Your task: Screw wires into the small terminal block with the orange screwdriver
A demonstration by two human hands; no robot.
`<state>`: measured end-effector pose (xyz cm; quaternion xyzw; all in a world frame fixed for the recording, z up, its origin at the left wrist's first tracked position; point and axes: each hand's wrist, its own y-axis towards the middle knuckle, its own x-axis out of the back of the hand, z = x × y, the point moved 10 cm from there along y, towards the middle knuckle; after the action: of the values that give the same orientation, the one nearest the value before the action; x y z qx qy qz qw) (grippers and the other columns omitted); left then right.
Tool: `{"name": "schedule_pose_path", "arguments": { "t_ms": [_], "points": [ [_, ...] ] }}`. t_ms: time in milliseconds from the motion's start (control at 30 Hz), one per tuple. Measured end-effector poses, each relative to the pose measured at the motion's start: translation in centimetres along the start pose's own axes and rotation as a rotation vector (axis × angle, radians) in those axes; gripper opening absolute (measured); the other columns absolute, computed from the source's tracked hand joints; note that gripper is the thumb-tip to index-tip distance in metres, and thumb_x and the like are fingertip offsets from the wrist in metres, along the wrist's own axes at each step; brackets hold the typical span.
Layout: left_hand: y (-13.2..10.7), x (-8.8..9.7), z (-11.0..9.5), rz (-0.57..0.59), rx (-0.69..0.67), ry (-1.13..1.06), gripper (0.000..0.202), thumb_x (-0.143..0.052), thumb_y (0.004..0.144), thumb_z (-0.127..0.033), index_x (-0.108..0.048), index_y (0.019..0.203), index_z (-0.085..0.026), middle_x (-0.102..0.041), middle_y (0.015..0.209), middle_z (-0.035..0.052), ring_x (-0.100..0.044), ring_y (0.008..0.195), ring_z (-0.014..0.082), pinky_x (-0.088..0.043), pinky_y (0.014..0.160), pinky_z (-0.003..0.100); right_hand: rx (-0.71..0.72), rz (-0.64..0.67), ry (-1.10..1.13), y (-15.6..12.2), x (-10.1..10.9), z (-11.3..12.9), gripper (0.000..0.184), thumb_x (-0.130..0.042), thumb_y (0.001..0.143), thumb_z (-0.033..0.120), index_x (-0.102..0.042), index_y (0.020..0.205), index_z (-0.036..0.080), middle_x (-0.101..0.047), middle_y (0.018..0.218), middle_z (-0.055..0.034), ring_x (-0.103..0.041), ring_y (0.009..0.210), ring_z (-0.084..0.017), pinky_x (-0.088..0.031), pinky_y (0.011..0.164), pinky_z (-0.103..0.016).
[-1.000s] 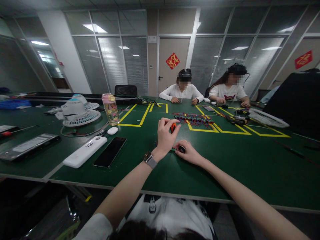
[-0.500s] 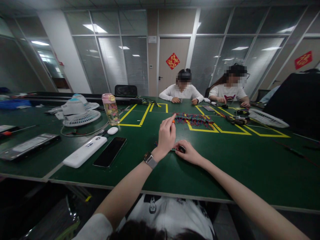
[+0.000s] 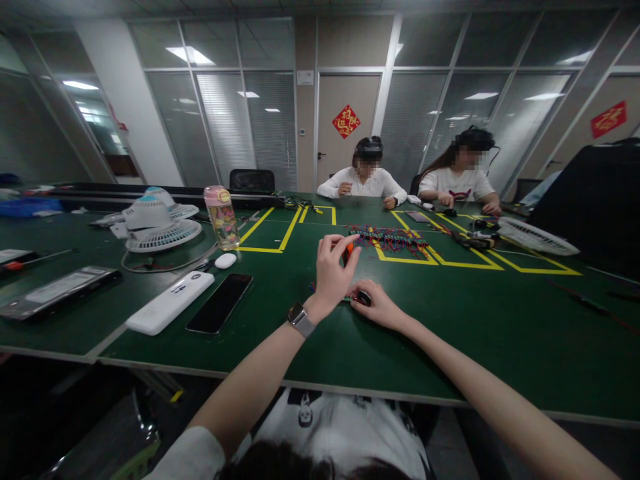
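My left hand, wearing a watch, has its fingers curled round the orange and black handle of a screwdriver, held roughly upright; its lower end is hidden behind the hand. Just right of it, my right hand rests on the table, its fingers closed on a small green circuit board. A dark rounded part shows by the right thumb and fingers. Thin coloured wires stick out left of my left wrist. Beyond both hands lies a row of wired circuit boards with red and blue leads.
On the left of the green table lie a black phone, a white power bank, a white case, a bottle and a fan. Across sit two people. A white fan lies right.
My left fingers, straighter and together before, are now bent and spread around the orange handle, showing more of it. My right hand stays put. The person opposite has raised one hand.
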<state>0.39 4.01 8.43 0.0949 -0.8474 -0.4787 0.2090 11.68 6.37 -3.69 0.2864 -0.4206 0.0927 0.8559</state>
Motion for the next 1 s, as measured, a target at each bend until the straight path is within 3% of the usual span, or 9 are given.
{"name": "schedule_pose_path", "arguments": {
  "t_ms": [233,600,800,1000],
  "points": [
    [-0.02,-0.69,0.35,0.059,-0.005,-0.11,0.036,-0.033,0.096,-0.017,-0.054,0.126,-0.017,-0.06,0.124,0.0086,-0.052,0.115,0.0179,-0.041,0.101,0.035,-0.001,0.007,0.004,-0.01,-0.02,0.09,0.015,-0.06,0.075,0.012,-0.061,0.088,0.019,-0.062,0.082,-0.0033,-0.055,0.082,-0.021,-0.04,0.079,-0.035],
    [0.04,-0.25,0.4,0.017,0.013,0.013,0.024,-0.053,0.09,-0.025,-0.064,0.112,-0.023,-0.064,0.1,0.0054,-0.056,0.096,0.019,-0.044,0.09,0.034,0.017,-0.016,0.011,0.0,-0.02,-0.09,0.014,-0.06,0.074,0.012,-0.061,0.086,0.02,-0.063,0.081,-0.003,-0.054,0.08,-0.02,-0.04,0.077,-0.034],
    [0.03,-0.56,0.22,0.05,-0.011,-0.059,0.036,-0.035,0.094,-0.015,-0.057,0.123,-0.02,-0.062,0.118,0.0075,-0.054,0.11,0.0182,-0.042,0.098,0.035,0.015,-0.004,0.011,0.01,0.01,0.08,0.015,-0.06,0.075,0.012,-0.061,0.087,0.02,-0.062,0.081,-0.0031,-0.055,0.081,-0.021,-0.04,0.078,-0.035],
    [0.09,-0.82,0.62,0.054,0.012,-0.069,0.037,-0.034,0.094,-0.014,-0.055,0.124,-0.018,-0.061,0.123,0.0081,-0.054,0.114,0.0184,-0.043,0.1,0.036,0.009,-0.006,0.019,-0.07,0.03,0.01,0.016,-0.06,0.075,0.012,-0.062,0.089,0.02,-0.062,0.083,-0.0036,-0.055,0.082,-0.021,-0.04,0.078,-0.035]
  ]
}}
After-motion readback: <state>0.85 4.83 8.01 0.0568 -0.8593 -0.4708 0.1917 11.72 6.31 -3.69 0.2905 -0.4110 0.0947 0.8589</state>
